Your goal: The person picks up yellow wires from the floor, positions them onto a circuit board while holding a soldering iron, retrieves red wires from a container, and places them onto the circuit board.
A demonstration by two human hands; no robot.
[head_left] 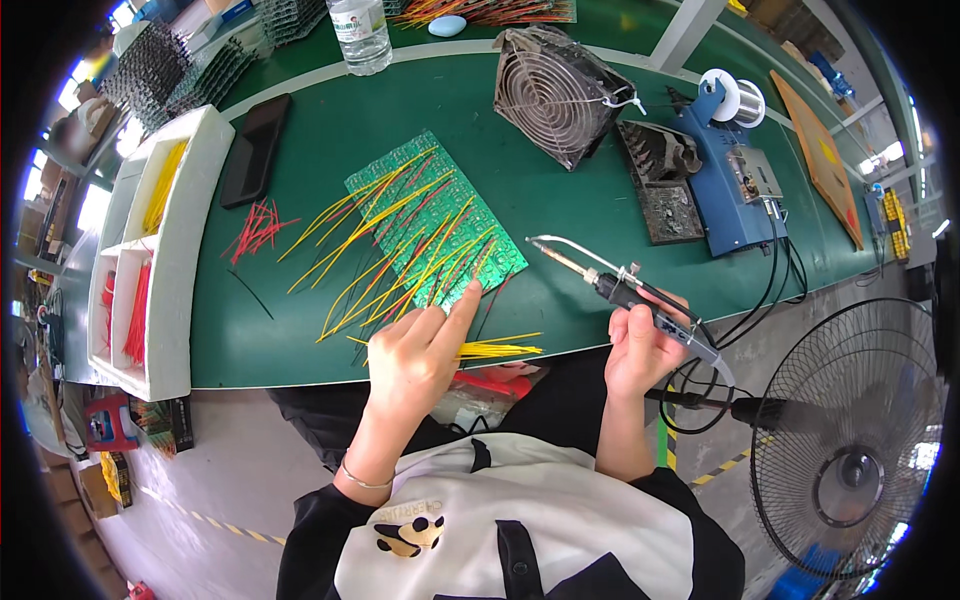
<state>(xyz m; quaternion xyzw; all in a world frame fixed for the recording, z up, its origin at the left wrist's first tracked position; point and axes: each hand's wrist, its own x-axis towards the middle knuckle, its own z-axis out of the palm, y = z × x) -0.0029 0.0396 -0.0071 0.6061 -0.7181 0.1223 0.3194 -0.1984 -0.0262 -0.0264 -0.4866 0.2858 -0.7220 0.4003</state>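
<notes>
A green circuit board panel [425,190] lies on the green table mat, with several yellow and red wires [400,245] sticking out of it toward me. My left hand [420,355] rests at the board's near edge, index finger touching its corner, with a bundle of short yellow wires [500,349] held under it. My right hand [645,345] grips a soldering iron [620,290] by its black handle, tip raised above the mat and pointing left, just right of the board.
A blue soldering station [735,185] with a solder spool, a tip-cleaning tray [660,180] and a small metal fan [555,90] stand behind. A white divided tray [180,250] of wires, loose red wires [258,228], a black phone [256,148] and a water bottle [360,35] sit left. A floor fan [850,440] stands right.
</notes>
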